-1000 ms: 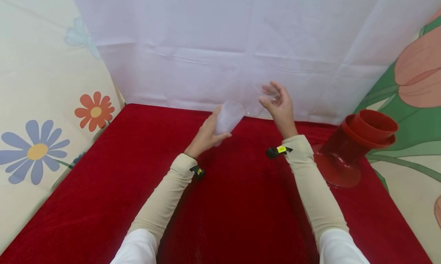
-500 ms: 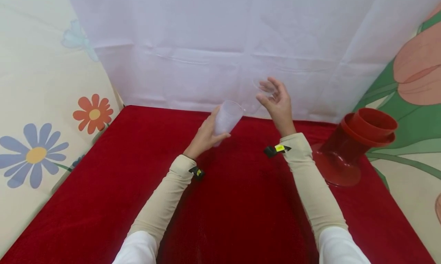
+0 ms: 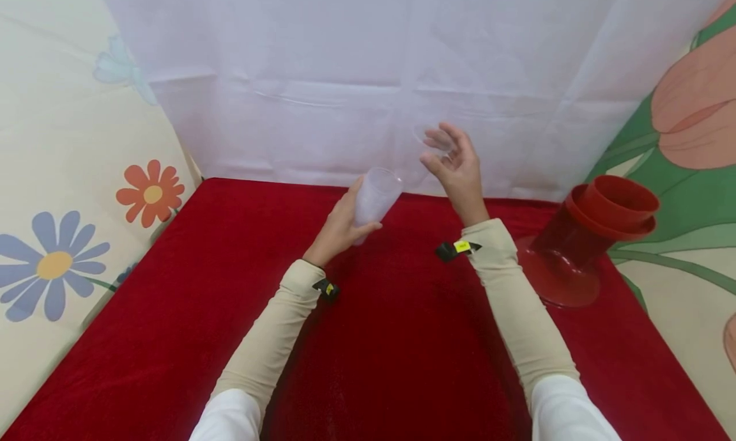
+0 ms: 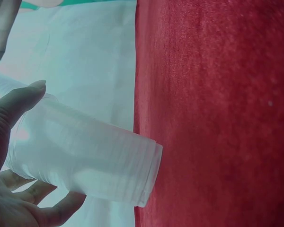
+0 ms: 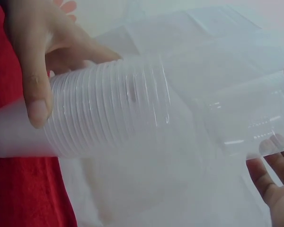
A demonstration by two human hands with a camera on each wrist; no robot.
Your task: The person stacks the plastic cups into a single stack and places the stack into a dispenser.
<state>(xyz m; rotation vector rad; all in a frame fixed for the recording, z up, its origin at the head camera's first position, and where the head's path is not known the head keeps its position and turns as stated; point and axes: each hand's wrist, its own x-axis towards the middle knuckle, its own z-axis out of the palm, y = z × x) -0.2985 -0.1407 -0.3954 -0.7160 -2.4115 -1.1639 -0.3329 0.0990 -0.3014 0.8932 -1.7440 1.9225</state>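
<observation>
A nested stack of clear plastic cups (image 3: 376, 198) leans to the upper right in the head view, above the table's far part. My left hand (image 3: 338, 229) grips it around the side, thumb on the near face. In the left wrist view the stack (image 4: 94, 156) crosses the frame with its bottom toward the red cloth. My right hand (image 3: 460, 176) holds a single clear cup (image 5: 248, 118) between thumb and fingers, apart from the stack's mouth. Against the white backdrop this cup is hard to make out in the head view.
A red, pipe-like stand (image 3: 581, 236) with a round base and ringed open top stands on the right of the red-covered table (image 3: 230, 313). A white cloth backdrop (image 3: 299, 57) hangs behind, with flower-patterned sheets (image 3: 54, 265) at both sides.
My right hand has risen slightly and the single cup has drawn away from the stack's mouth. The left hand still holds the stack in nearly the same place.
</observation>
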